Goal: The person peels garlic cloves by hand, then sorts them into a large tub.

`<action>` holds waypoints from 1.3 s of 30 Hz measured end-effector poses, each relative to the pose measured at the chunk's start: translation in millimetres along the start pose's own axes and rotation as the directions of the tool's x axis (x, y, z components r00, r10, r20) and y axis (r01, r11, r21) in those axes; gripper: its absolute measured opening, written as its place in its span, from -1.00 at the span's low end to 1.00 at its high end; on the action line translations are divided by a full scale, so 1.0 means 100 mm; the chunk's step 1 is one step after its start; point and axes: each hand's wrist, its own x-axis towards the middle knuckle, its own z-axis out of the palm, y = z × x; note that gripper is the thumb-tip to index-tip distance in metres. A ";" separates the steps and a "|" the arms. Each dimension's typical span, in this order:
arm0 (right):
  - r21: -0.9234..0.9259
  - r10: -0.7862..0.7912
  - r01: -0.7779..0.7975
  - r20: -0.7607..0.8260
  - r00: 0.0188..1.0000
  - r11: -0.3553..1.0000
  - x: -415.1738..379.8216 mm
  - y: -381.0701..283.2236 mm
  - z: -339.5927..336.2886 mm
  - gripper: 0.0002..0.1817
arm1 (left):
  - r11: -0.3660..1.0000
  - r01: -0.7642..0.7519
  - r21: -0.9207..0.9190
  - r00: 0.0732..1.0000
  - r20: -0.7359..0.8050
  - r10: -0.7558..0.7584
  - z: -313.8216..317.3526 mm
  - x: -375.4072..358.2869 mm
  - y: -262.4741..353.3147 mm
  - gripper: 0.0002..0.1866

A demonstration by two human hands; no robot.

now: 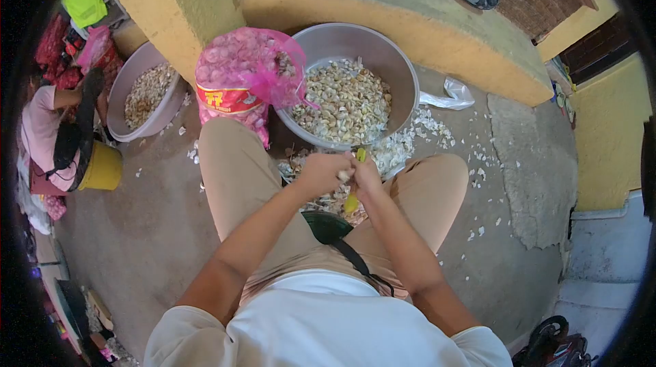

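My right hand (367, 175) is closed around a small knife with a yellow-green handle (351, 204), whose coloured ends show above and below the fingers. My left hand (320, 174) is curled closed against it, pinching a pale garlic clove (343, 175). Both hands meet between my knees. Just beyond them stands a large grey basin (404, 59) partly filled with garlic cloves (342, 102). Papery garlic skins (395, 152) lie heaped on the floor beside the basin and under my hands. The knife's blade cannot be made out.
A pink mesh sack of garlic (232, 59) leans at the basin's left. Farther left, another person (51, 128) sits by a yellow bucket (102, 165) and a second basin of cloves (117, 124). A low yellow ledge (437, 32) runs behind. A plastic bag (452, 96) lies right.
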 end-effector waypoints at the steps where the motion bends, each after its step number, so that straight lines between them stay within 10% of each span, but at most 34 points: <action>1: 0.048 0.050 -0.052 0.034 0.998 0.998 0.02 0.02 -0.03 -0.86 | 0.999 -0.007 -0.031 1.000 0.005 0.008 0.05 -0.01 -0.02 -0.78; 6: -0.033 0.119 -0.117 0.050 0.992 0.993 0.17 0.01 -0.21 -0.86 | 0.860 0.438 -0.261 0.875 0.346 -0.340 -0.07 0.06 -0.19 -0.63; 9: 0.474 0.331 -0.433 0.286 0.899 0.767 0.30 0.13 -0.25 -0.86 | 0.674 0.621 -0.400 0.769 0.478 -0.425 -0.04 0.06 -0.23 -0.57; 16: -0.248 0.108 -0.088 0.066 0.992 0.965 0.40 -0.17 -0.29 -0.84 | 0.549 0.694 -0.467 0.720 0.466 -0.514 -0.09 0.08 -0.22 -0.46; 19: -0.174 -0.175 0.186 0.077 0.982 0.967 0.51 -0.19 -0.23 -0.77 | 0.282 0.714 -0.641 0.679 0.536 -0.501 -0.11 0.08 -0.19 -0.47; 28: -0.667 -0.296 0.493 0.395 0.870 0.558 0.04 -0.13 0.06 -0.59 | -0.094 0.619 -0.779 0.625 0.562 -0.542 0.02 0.09 -0.30 -0.48; 35: -0.655 -0.224 0.405 0.345 0.911 0.638 0.06 -0.09 -0.03 -0.61 | 0.108 0.533 -0.839 0.759 0.418 -0.499 0.18 0.06 -0.40 -0.62; 39: -0.355 -0.181 0.278 0.283 0.942 0.893 0.05 -0.02 0.02 -0.68 | 0.202 0.534 -0.821 0.783 0.390 -0.485 0.14 0.08 -0.33 -0.63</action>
